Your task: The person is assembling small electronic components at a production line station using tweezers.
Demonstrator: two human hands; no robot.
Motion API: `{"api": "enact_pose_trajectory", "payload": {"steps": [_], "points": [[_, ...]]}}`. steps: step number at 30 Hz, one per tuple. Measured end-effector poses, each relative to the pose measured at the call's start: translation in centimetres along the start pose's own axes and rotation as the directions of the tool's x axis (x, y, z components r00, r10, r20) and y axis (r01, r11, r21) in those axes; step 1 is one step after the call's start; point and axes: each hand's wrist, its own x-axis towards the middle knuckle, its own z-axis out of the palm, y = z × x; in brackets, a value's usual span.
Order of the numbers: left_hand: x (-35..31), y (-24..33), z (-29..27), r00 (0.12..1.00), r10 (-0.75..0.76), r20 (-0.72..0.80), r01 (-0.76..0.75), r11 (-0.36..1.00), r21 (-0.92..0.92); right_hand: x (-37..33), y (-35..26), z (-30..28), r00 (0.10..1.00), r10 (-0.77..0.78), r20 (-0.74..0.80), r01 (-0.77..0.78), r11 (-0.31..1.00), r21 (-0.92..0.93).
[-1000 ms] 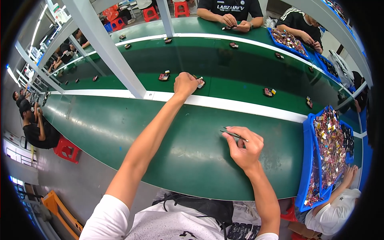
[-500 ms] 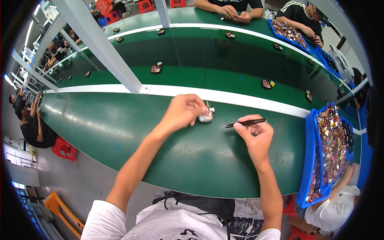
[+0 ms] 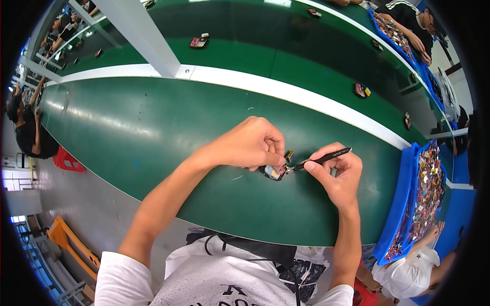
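My left hand (image 3: 251,144) rests on the green table (image 3: 153,132) and pinches a small dark part (image 3: 275,172) with a pinkish face. A tiny yellow bit (image 3: 289,154) shows just beside my fingers. My right hand (image 3: 338,172) holds black tweezers (image 3: 321,159) like a pen, their tip touching the part's right edge. Both hands sit close together near the table's front edge.
A blue tray (image 3: 403,204) full of several small shiny parts stands at the right, with another person's hand at its lower end. Similar small parts (image 3: 199,42) (image 3: 360,91) lie on the belt beyond a white strip (image 3: 286,94). Other people sit at the left and across.
My left hand brought the small part from the far belt back toward me and set it down. My right hand moved in with the tweezers until their tip met the part.
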Motion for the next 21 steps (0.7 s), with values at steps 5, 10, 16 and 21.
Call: {"api": "enact_pose_trajectory", "payload": {"steps": [5, 10, 16, 21], "points": [[-0.3, -0.16, -0.24, 1.0, 0.005, -0.019, -0.004, 1.0, 0.024, 0.18, -0.16, 0.41, 1.0, -0.031, 0.003, 0.031, 0.994, -0.103], [-0.18, -0.38, -0.01, 0.999, 0.005, -0.032, -0.005, 1.0, 0.001, 0.13, 0.01, 0.24, 1.0, -0.016, 0.027, 0.02, 0.99, -0.137], [0.08, -0.35, 0.09, 1.0, 0.01, -0.026, -0.011, 1.0, -0.026, 0.01, 0.03, 0.12, 0.999, 0.022, 0.033, -0.019, 0.995, -0.101], [0.12, -0.34, 0.37, 0.994, 0.081, -0.078, -0.084, 0.996, -0.036, 0.06, -0.15, 0.19, 0.992, 0.123, 0.031, -0.123, 0.992, 0.025]]}}
